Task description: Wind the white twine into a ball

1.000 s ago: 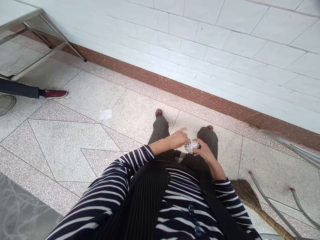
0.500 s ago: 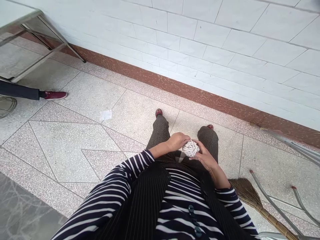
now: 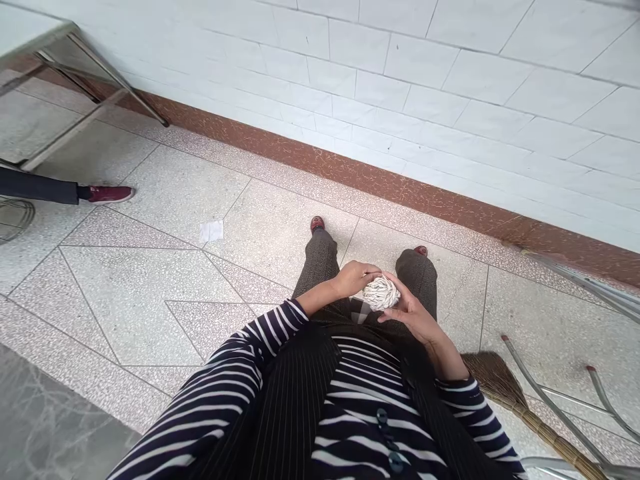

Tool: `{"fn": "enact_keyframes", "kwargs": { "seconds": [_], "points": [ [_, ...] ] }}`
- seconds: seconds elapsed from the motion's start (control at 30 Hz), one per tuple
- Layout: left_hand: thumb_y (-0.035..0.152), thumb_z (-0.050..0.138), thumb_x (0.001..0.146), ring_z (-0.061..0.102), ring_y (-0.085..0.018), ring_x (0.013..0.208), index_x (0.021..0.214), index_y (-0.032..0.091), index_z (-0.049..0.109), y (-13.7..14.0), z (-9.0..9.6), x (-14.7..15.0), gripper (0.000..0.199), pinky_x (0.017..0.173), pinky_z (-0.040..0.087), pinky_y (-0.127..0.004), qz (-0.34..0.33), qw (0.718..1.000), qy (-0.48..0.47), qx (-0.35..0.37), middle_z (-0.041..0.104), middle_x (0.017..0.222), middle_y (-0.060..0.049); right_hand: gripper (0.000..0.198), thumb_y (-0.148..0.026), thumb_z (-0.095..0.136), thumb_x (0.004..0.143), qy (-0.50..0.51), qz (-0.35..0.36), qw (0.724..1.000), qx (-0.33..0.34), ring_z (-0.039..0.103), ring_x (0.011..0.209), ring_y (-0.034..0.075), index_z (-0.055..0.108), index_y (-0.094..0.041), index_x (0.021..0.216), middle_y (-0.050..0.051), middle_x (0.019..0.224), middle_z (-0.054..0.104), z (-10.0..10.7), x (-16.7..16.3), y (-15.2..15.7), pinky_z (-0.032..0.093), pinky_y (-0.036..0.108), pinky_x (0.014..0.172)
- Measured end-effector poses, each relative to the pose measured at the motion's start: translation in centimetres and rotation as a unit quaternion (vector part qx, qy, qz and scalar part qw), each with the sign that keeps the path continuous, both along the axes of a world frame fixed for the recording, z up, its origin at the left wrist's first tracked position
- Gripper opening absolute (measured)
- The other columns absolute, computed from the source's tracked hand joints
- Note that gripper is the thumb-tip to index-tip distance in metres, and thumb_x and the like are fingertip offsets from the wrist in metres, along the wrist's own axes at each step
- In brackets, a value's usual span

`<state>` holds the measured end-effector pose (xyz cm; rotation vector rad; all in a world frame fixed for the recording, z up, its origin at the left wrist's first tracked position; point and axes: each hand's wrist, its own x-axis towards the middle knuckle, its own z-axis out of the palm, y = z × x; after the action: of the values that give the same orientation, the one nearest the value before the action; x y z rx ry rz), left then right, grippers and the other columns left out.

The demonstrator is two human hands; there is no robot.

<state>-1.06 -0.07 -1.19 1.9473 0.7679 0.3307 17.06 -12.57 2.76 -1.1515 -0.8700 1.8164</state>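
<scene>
A small ball of white cord (image 3: 381, 294), wound from thick overlapping strands, sits between my two hands over my lap. My left hand (image 3: 354, 279) comes in from the left and grips the far left edge of the ball with thumb and fingers close together. From the right, my right hand (image 3: 417, 319) curls around the ball's other side, its thumb along the near edge and its fingers behind. Part of the ball's underside and some fingertips are hidden. Beneath it, a bit of checked cloth (image 3: 359, 311) shows between my legs.
To the right lie a straw broom (image 3: 493, 380) and a metal-legged stool (image 3: 560, 400). A metal-framed table (image 3: 100, 110) stands at upper left, near another person's red shoe (image 3: 111, 193). A white paper (image 3: 211, 231) lies on the floor. The tiled wall (image 3: 360, 80) runs ahead.
The ball has turned slightly between my hands, and my right thumb and fingers have shifted a little on it. My left hand stays nearly in place.
</scene>
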Motion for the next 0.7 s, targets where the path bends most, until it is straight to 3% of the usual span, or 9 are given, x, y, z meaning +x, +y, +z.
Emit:
{"fn": "enact_keyframes", "kwargs": {
  "seconds": [0.1, 0.23, 0.33, 0.43, 0.57, 0.7],
  "points": [
    [0.029, 0.049, 0.100, 0.066, -0.014, 0.081, 0.100, 0.016, 0.075, -0.1, 0.4, 0.0, 0.029, 0.072, 0.042, -0.021, -0.018, 1.000, 0.014, 0.017, 0.076, 0.089, -0.002, 0.082, -0.028, 0.077, 0.082, -0.015, 0.039, 0.999, 0.011, 0.069, 0.094, 0.021, 0.037, -0.041, 0.153, 0.005, 0.139, 0.055, 0.3, 0.5, 0.1, 0.062, 0.037, 0.076],
    [0.029, 0.048, 0.101, 0.066, -0.016, 0.083, 0.095, 0.017, 0.074, 0.2, 1.1, -0.1, 0.029, 0.076, 0.043, -0.024, -0.070, 0.992, 0.041, 0.097, 0.074, 0.086, -0.004, 0.071, -0.020, 0.083, 0.071, -0.068, 0.022, 0.997, 0.032, 0.067, 0.096, 0.022, 0.058, -0.032, 0.136, 0.004, 0.131, 0.060, 0.5, 0.3, 0.5, 0.061, 0.034, 0.078],
    [0.033, 0.047, 0.102, 0.066, -0.018, 0.089, 0.098, 0.018, 0.073, 1.0, 1.3, -0.2, 0.031, 0.094, 0.043, -0.030, -0.090, 0.983, 0.015, 0.159, 0.075, 0.092, -0.007, 0.066, -0.020, 0.083, 0.065, -0.064, -0.029, 0.997, 0.003, 0.069, 0.088, 0.023, 0.059, -0.032, 0.125, 0.001, 0.114, 0.066, 0.5, -0.2, 0.7, 0.061, 0.037, 0.076],
    [0.029, 0.049, 0.101, 0.067, -0.018, 0.098, 0.106, 0.018, 0.072, 2.4, 0.7, -0.5, 0.026, 0.110, 0.036, -0.036, -0.074, 0.982, -0.002, 0.176, 0.076, 0.105, -0.008, 0.072, -0.025, 0.085, 0.063, -0.034, -0.070, 0.997, -0.015, 0.072, 0.079, 0.025, 0.053, -0.033, 0.127, 0.000, 0.106, 0.069, 0.9, -0.4, 0.6, 0.061, 0.042, 0.074],
    [0.025, 0.055, 0.097, 0.068, -0.019, 0.101, 0.105, 0.017, 0.073, 4.1, -1.0, -0.7, 0.022, 0.104, 0.044, -0.035, -0.007, 0.995, 0.003, 0.102, 0.077, 0.107, -0.008, 0.073, -0.031, 0.086, 0.063, -0.011, -0.089, 0.996, 0.009, 0.073, 0.075, 0.026, 0.051, -0.033, 0.127, 0.002, 0.105, 0.071, 2.5, 0.3, 0.2, 0.061, 0.043, 0.069],
    [0.024, 0.056, 0.094, 0.068, -0.016, 0.092, 0.108, 0.013, 0.072, 4.8, -2.3, -0.5, 0.023, 0.085, 0.051, -0.026, 0.055, 0.993, -0.069, -0.076, 0.075, 0.104, -0.007, 0.074, -0.030, 0.086, 0.064, -0.007, -0.108, 0.994, 0.035, 0.074, 0.074, 0.027, 0.049, -0.033, 0.128, 0.003, 0.108, 0.071, 3.8, 1.6, 0.2, 0.061, 0.043, 0.067]
  ]
}}
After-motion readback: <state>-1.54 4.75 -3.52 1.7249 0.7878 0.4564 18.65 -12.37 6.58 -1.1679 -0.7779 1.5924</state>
